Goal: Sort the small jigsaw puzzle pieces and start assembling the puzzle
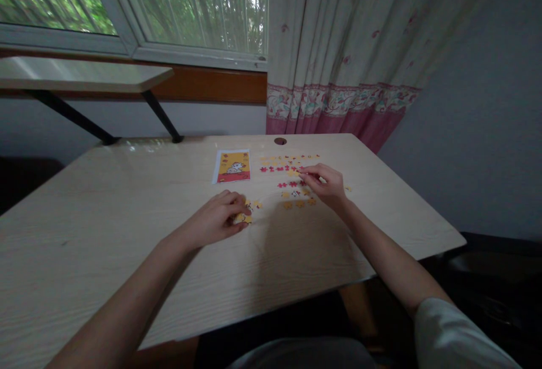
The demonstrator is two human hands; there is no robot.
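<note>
My left hand (224, 215) rests low over the table with curled fingers and thumb closed around some yellow puzzle pieces (243, 219). How many lie under the fingers is hidden. Just beyond its fingertips are a few more loose pieces (257, 205). My right hand (325, 181) reaches over rows of laid-out pieces, thumb and forefinger pinched at a yellow puzzle piece (293, 172). Red pieces (279, 169) form a row beside that fingertip, and yellow pieces (300, 204) lie in a row nearer me.
A picture card (234, 167) with a white animal on yellow and red lies left of the rows. Behind it the tabletop (127, 200) has a round cable hole (280, 141). A raised shelf (84, 75) stands at the back left; a curtain (339, 47) hangs behind the table.
</note>
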